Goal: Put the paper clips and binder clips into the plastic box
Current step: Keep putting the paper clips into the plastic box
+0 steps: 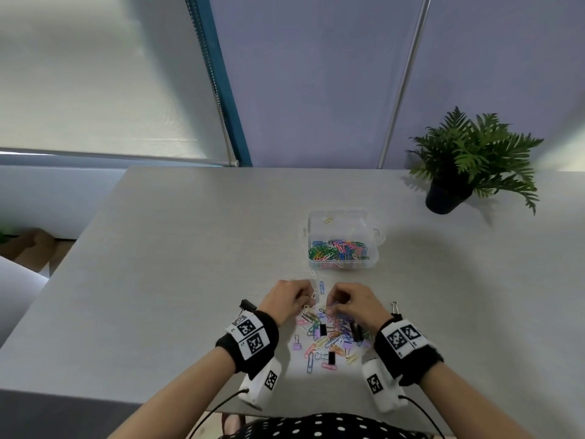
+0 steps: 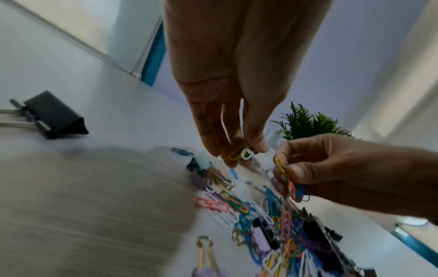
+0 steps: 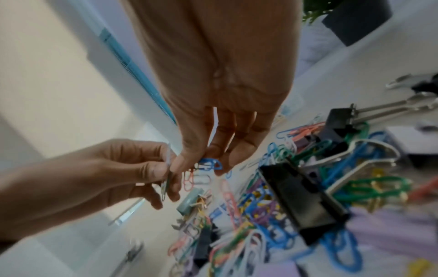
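A heap of coloured paper clips [image 1: 329, 335] mixed with black and lilac binder clips lies on the grey table near me. My left hand [image 1: 289, 299] hovers over its far edge and pinches a few paper clips [image 2: 241, 152], yellow, white and green. My right hand [image 1: 349, 301] is beside it and pinches a small bunch of paper clips [image 3: 208, 165], blue and pink ones hanging down [image 2: 292, 189]. The clear plastic box [image 1: 343, 239] stands open beyond the hands, with many coloured paper clips lying in its front part.
A large black binder clip [image 1: 248, 305] lies left of my left wrist, another binder clip [image 1: 394, 307] by my right wrist. A potted fern [image 1: 465, 163] stands at the back right. Single paper clips [image 1: 317, 282] lie between hands and box. The table's left edge runs diagonally.
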